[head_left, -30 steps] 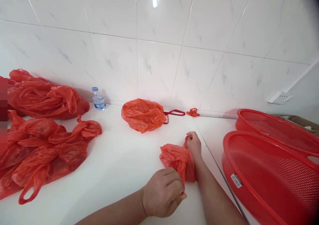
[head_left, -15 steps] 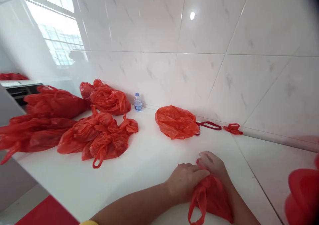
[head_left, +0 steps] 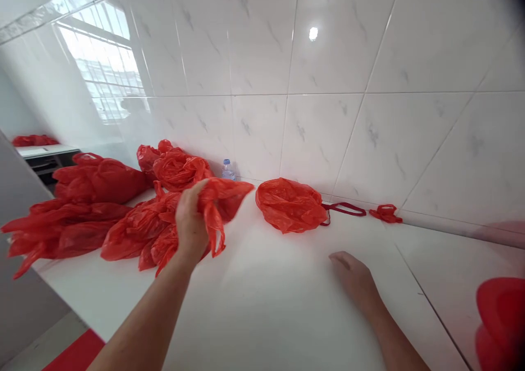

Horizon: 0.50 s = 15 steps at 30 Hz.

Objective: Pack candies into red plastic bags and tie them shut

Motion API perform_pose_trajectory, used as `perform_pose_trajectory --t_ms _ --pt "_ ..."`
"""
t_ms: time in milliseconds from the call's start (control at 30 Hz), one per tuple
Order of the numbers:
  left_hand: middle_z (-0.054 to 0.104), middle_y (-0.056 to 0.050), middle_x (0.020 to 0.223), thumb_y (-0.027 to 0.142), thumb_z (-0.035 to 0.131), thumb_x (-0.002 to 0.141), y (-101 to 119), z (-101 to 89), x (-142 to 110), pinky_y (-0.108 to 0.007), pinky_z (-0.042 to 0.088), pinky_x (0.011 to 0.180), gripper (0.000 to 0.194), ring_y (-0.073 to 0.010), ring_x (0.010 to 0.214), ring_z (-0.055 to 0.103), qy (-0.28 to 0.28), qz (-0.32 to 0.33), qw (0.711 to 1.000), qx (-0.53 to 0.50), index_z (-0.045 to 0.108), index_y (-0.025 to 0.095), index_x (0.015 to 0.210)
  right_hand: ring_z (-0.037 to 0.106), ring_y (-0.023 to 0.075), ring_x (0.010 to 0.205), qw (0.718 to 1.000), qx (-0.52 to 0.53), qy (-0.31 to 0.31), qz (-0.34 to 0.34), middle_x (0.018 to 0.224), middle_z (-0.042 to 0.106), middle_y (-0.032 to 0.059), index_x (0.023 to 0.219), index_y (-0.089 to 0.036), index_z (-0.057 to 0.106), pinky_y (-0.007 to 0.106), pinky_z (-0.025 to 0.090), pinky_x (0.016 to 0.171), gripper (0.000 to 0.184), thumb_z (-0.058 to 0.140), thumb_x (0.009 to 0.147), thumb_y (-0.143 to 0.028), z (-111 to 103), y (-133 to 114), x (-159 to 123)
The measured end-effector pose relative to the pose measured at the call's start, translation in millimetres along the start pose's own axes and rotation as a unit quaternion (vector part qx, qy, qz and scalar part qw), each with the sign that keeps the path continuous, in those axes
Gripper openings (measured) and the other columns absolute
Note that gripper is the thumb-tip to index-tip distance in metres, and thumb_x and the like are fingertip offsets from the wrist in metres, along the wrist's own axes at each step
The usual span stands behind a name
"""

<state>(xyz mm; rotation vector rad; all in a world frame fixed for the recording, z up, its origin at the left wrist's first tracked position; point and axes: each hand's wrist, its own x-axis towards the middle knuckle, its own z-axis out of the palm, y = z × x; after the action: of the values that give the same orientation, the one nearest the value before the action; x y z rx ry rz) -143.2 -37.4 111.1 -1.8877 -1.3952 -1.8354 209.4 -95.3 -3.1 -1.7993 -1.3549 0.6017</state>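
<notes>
My left hand [head_left: 192, 223] grips a red plastic bag [head_left: 225, 197], gathered up with a handle loop hanging from it. This bag is held over the right side of a heap of crumpled red plastic bags [head_left: 131, 229] and partly hides them. On the right, my right hand [head_left: 353, 275] is above the white tabletop [head_left: 279, 294]; it holds nothing, its fingers slightly bent and partly hidden by the hand itself. Between the hands and the wall lies another puffed red plastic bag [head_left: 289, 206], with a dark red strap loop [head_left: 346, 209] at its right end.
A small water bottle [head_left: 228, 170] stands by the tiled wall [head_left: 328, 135]. Along the wall's foot on the right lies a small knotted red piece [head_left: 385, 213]. Blurred red objects [head_left: 500, 316] are at the right edge. The table's left edge [head_left: 69, 300] drops to the floor.
My left hand has lifted the red bag off the table and carried it left to the heap. The right hand has let go of the bag and stays near its former place.
</notes>
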Motion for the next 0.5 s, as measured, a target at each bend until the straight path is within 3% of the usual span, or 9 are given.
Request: perform_pose_trajectory --t_ms 33,100,167,233,267,367,500 --pt "0.053 -0.007 0.119 0.019 0.048 0.084 -11.7 -4.5 2.9 -0.037 0.041 0.095 0.044 -0.0224 0.11 0.051 0.012 -0.009 0.998 0.058 0.05 0.024 0.127 0.06 0.0233 0.086 1.0 0.004 0.003 -0.004 0.091 0.068 0.0021 0.084 -0.025 0.065 0.033 0.045 0.074 0.028 0.047 0.074 -0.045 0.4 0.3 0.1" --pt "0.044 -0.011 0.129 0.016 0.045 0.082 -37.0 -9.6 -1.1 -0.041 0.04 0.095 0.045 -0.0267 0.117 0.045 -0.021 -0.025 0.982 0.187 0.052 0.022 0.126 0.06 0.0234 0.084 1.0 0.011 0.006 -0.012 0.09 0.068 0.0022 0.083 -0.025 0.064 0.033 0.044 0.074 0.028 0.047 0.074 -0.045 1.0 0.9 0.1" --pt "0.033 -0.014 0.142 0.023 0.049 0.081 -62.2 -9.9 -15.1 -0.053 0.032 0.099 0.05 -0.0352 0.13 0.029 -0.143 -0.05 0.938 0.313 0.046 0.023 0.131 0.06 0.0233 0.083 1.0 0.014 0.006 -0.02 0.089 0.068 0.0021 0.081 -0.025 0.064 0.033 0.044 0.074 0.027 0.047 0.075 -0.045 1.7 1.3 0.1" --pt "0.033 -0.017 0.143 0.037 0.051 0.08 -83.1 -7.3 -31.6 -0.06 0.027 0.098 0.06 -0.0376 0.131 0.027 -0.265 -0.083 0.889 0.365 0.039 0.021 0.137 0.059 0.0231 0.083 1.0 0.013 0.005 -0.02 0.088 0.068 0.0017 0.081 -0.025 0.063 0.033 0.043 0.074 0.026 0.046 0.075 -0.044 2.5 1.8 0.2" --pt "0.033 -0.018 0.144 0.042 0.048 0.081 -90.8 -5.7 -38.3 -0.061 0.026 0.098 0.064 -0.0378 0.131 0.027 -0.295 -0.091 0.874 0.376 0.034 0.019 0.139 0.059 0.023 0.084 1.0 0.011 0.004 -0.018 0.089 0.067 0.0015 0.081 -0.025 0.062 0.033 0.043 0.075 0.026 0.045 0.075 -0.044 3.0 2.2 0.3" --pt "0.03 -0.02 0.145 0.048 0.041 0.083 -100.7 -2.2 -45.5 -0.063 0.027 0.095 0.07 -0.0389 0.13 0.029 -0.335 -0.107 0.857 0.377 0.026 0.017 0.143 0.059 0.0224 0.085 1.0 0.004 0.004 -0.013 0.089 0.067 0.001 0.081 -0.025 0.061 0.033 0.042 0.075 0.024 0.044 0.077 -0.042 4.5 3.0 0.4" --pt "0.027 -0.022 0.146 0.05 0.045 0.079 -85.6 1.0 -34.7 -0.068 0.027 0.092 0.071 -0.0437 0.132 0.023 -0.353 -0.137 0.847 0.373 0.03 0.017 0.141 0.059 0.021 0.082 1.0 0.004 0.008 -0.025 0.087 0.067 -0.0002 0.08 -0.025 0.061 0.032 0.042 0.073 0.021 0.045 0.078 -0.039 5.3 2.1 -0.2"
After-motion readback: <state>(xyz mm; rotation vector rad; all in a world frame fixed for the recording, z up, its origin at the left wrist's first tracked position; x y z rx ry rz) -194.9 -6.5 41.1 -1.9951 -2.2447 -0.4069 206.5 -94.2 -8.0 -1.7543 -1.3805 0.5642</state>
